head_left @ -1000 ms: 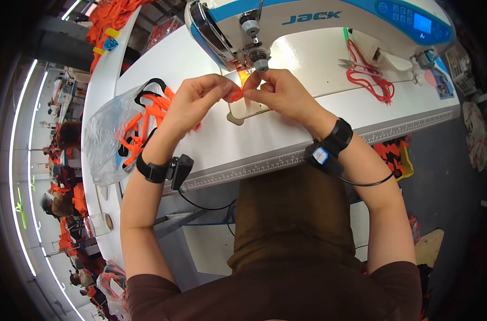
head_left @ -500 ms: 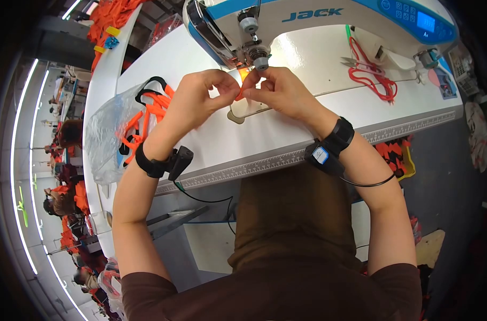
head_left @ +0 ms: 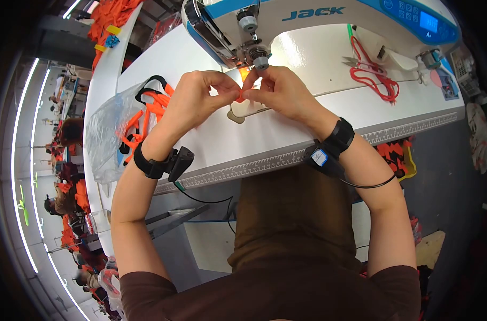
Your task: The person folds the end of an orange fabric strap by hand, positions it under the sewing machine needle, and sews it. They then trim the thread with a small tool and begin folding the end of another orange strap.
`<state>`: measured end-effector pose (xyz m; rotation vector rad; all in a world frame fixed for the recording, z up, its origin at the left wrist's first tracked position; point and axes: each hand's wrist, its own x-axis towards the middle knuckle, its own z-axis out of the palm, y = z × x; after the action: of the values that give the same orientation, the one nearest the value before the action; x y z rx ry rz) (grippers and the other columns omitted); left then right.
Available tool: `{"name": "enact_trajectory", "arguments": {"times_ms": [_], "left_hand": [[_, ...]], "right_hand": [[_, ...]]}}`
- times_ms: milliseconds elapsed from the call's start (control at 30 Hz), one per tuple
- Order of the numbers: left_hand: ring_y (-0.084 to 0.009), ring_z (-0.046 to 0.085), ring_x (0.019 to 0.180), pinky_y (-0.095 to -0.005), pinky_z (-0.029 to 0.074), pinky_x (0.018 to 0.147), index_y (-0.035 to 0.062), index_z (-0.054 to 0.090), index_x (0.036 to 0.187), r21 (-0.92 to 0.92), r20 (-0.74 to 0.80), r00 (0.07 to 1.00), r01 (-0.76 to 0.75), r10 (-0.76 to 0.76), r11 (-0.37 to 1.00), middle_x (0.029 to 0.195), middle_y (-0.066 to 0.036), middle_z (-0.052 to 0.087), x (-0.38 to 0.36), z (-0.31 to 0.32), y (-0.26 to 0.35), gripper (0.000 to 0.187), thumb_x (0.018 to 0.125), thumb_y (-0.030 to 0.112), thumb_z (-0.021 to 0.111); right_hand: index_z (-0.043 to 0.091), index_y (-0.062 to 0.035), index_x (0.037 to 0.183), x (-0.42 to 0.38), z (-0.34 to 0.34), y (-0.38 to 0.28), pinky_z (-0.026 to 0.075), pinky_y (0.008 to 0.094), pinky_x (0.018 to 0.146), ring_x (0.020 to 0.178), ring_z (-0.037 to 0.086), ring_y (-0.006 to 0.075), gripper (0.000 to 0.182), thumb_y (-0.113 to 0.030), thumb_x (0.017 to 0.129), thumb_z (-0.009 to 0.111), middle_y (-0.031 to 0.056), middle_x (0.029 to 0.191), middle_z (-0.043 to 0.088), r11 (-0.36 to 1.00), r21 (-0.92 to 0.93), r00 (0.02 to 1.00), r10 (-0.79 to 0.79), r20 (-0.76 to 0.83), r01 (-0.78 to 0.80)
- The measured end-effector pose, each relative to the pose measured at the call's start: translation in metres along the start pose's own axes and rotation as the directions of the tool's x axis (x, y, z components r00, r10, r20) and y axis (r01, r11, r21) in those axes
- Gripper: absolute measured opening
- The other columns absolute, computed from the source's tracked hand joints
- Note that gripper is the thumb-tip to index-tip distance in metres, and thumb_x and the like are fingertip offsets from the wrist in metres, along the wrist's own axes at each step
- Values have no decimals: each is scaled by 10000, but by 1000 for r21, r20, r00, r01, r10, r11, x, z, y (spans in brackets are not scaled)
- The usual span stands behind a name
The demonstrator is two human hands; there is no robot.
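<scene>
Both hands meet in front of the needle area of a white and blue sewing machine. My left hand pinches one side of a small orange fabric piece between thumb and forefinger. On the other side, my right hand holds the same piece in a pinch. Most of the fabric is hidden by the fingers, so its shape cannot be made out. A lamp glows orange just behind the fingertips. Left of my left forearm, orange and black fabric strips lie on a clear plastic bag.
Scissors with red handles lie on the machine bed at right. A ruler strip runs along the table's front edge. Below the table at right is a yellow bin with orange pieces. Other people work at far left.
Hardly anything differs. The fingertips have shifted very slightly on the orange fabric piece, and both hands stay pinched on it at the same spot.
</scene>
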<state>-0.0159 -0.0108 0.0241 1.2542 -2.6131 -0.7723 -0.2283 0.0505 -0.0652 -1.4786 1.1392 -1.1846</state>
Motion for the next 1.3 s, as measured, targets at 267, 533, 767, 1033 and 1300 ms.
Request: {"name": "enact_trajectory", "arguments": {"times_ms": [267,533,767,1033,1300], "left_hand": [[-140,700,782,-302,526,788,18,840,996,79,-3,1000,-11,11,997,864,-63,809,-1,-1,5,204,965,209,777],[-129,695,886,-286,546,836,-15,755,1093,-364,-17,996,76,-88,928,1005,-77,782,-3,15,-16,179,1029,149,719],[-171,638,876,-334,529,785,48,777,1001,-57,-445,841,-369,307,928,991,-30,749,-23,41,-6,197,847,108,884],[-242,686,985,-366,514,880,50,762,938,172,-444,808,-348,388,922,1027,-51,759,-21,49,-14,175,813,60,884],[-204,656,974,-361,436,845,105,748,993,450,-389,757,-340,524,826,1020,15,727,-20,44,-7,149,888,180,825]], "right_hand": [[796,-55,984,-1,3,2,478,340,625,643,598,159,189,-232,920,810,70,753,690,991,-115,997,-74,-24,71],[797,-33,992,0,-1,4,480,336,643,676,610,152,208,-230,930,776,74,765,694,997,-75,1000,-5,20,7],[791,-28,1000,-1,0,4,465,321,623,652,597,138,219,-235,939,754,64,745,688,999,-33,1000,-29,-3,29],[783,-19,1005,0,-1,4,436,314,601,631,573,131,238,-245,932,759,60,719,663,999,-36,1000,-25,-8,24],[783,-24,998,0,-1,5,432,312,594,622,574,121,230,-243,930,762,50,709,668,1000,-22,1000,-11,-16,10]]}}
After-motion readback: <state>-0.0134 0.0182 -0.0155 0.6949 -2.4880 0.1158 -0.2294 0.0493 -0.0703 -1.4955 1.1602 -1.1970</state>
